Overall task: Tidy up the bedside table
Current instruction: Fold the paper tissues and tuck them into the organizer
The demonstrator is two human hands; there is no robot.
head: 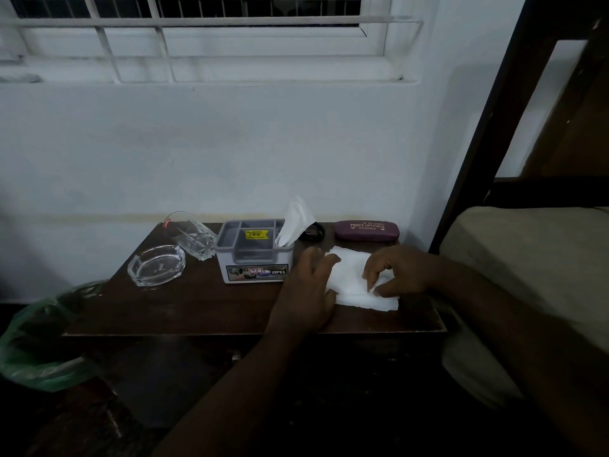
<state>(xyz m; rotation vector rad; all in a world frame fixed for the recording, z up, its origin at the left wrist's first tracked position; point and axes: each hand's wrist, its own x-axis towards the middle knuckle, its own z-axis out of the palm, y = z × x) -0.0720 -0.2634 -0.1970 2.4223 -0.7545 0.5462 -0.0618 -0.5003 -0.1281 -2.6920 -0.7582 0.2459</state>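
Nearest the front edge of the worktop (197,311), toward its right side, both hands are on a white tissue (354,278) lying flat on the wood. The left hand (309,291) rests on the tissue's left edge with its fingers loosely spread, steadying it. The right hand (400,273) has its fingers bent down onto the tissue's right part, fingertips pressing or pinching a crease; which of the two cannot be told. This looks like folding in progress, so the tissue is not yet put away.

Behind it, mid-worktop, a grey organiser box (255,258) already holds another tissue (293,222) standing up in its right compartment; the other compartments appear empty. Left of the box sit a glass ashtray (155,265) and, behind that, a drinking glass (192,237) lying on its side, which probably needs righting. Along the back edge lie a small dark object (314,232), too dim to identify, and a maroon spectacle case (367,230) at the back right corner. Judged so, the tidying is partway.
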